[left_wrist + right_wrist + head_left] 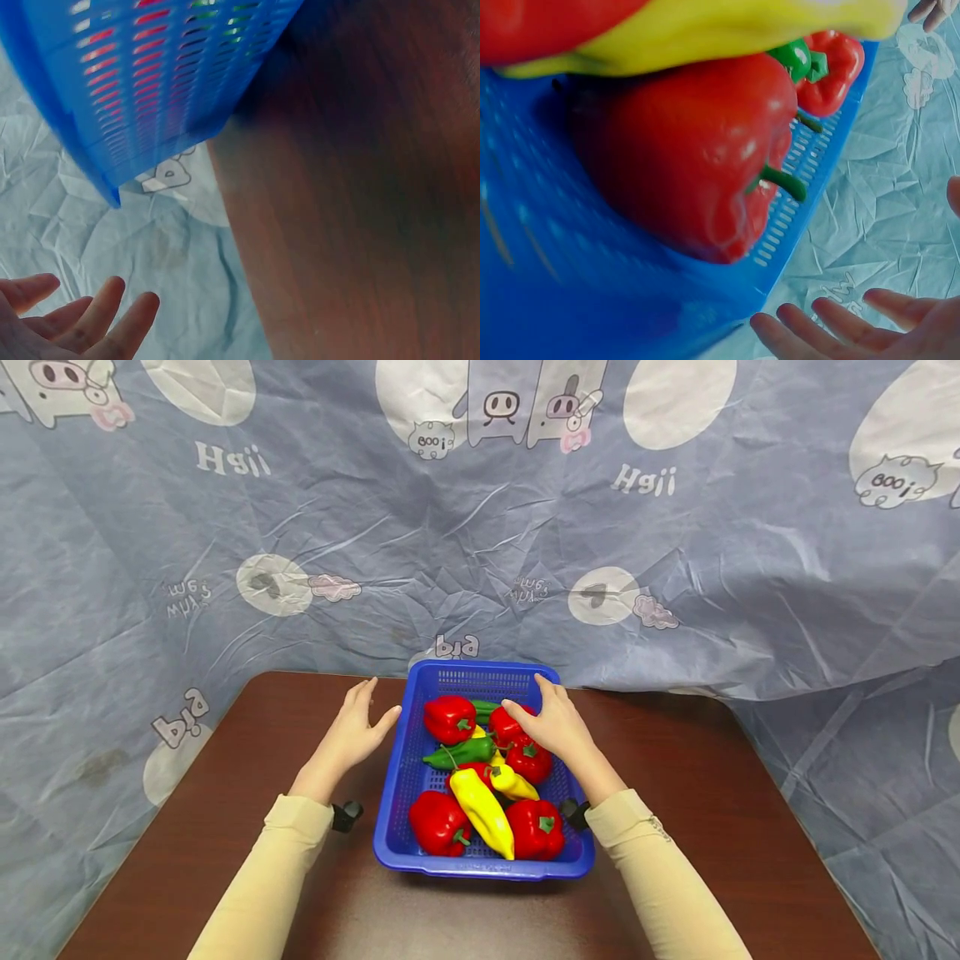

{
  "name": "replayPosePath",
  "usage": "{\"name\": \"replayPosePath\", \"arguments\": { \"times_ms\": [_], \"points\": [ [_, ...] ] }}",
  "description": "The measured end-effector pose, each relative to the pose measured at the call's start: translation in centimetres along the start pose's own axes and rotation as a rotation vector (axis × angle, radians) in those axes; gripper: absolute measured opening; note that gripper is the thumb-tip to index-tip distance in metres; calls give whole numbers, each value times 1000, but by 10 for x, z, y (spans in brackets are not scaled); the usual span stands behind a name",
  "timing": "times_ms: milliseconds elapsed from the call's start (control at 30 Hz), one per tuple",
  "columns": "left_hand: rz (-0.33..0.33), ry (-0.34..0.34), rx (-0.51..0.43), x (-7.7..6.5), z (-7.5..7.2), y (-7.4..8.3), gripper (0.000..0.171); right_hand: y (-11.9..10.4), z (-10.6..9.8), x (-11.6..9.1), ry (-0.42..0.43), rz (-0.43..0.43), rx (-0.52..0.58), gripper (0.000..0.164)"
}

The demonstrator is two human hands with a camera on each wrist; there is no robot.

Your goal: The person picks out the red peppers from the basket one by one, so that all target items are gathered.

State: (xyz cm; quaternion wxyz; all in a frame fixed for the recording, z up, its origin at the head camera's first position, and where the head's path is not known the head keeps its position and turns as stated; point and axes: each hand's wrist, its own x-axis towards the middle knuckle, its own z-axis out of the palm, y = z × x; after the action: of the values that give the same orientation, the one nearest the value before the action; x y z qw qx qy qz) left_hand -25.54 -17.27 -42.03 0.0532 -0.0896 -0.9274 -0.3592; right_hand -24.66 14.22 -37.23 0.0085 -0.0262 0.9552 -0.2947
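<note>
- The basket (483, 867), blue slotted plastic, sits mid-counter (712, 793), filled with peppers.
- The left hand (348, 739) hovers at the basket's ten o'clock, just outside the rim. Its grip is wide, thumb and fingers spread, holding nothing; in the left wrist view the fingers in sight stand apart from the wall.
- The right hand (557, 722) is at two o'clock, by the far right corner. Its grip is also wide, with no pepper or rim between thumb and fingers. Whether a fingertip brushes the rim, I cannot tell.
- Around the load: a red pepper (450, 714) at eleven o'clock, another red pepper (529, 764) at three, and big red ones at seven (435, 821) and five (532, 835). A long yellow pepper (483, 814) lies on top at six; a green one (467, 754) lies near the middle.
- The basket should be light and fairly stiff, its thin walls perhaps flexing a little under load. Best hold: both sides at nine and three o'clock, fingers under the rim, kept level.
- The peppers look glossy, so probably slippery and apt to roll. A round one is best cupped at its widest; the long yellow one pinched mid-body. Stems look a poor hold.
</note>
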Motion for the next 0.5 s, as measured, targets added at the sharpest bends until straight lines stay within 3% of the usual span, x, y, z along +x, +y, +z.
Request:
{"name": "replayPosePath", "arguments": {
  "times_ms": [500],
  "points": [
    [-69,-62,-103,-15,22,-4,70,-3,13,-9,-99,63,-34,87]
  ]
}}
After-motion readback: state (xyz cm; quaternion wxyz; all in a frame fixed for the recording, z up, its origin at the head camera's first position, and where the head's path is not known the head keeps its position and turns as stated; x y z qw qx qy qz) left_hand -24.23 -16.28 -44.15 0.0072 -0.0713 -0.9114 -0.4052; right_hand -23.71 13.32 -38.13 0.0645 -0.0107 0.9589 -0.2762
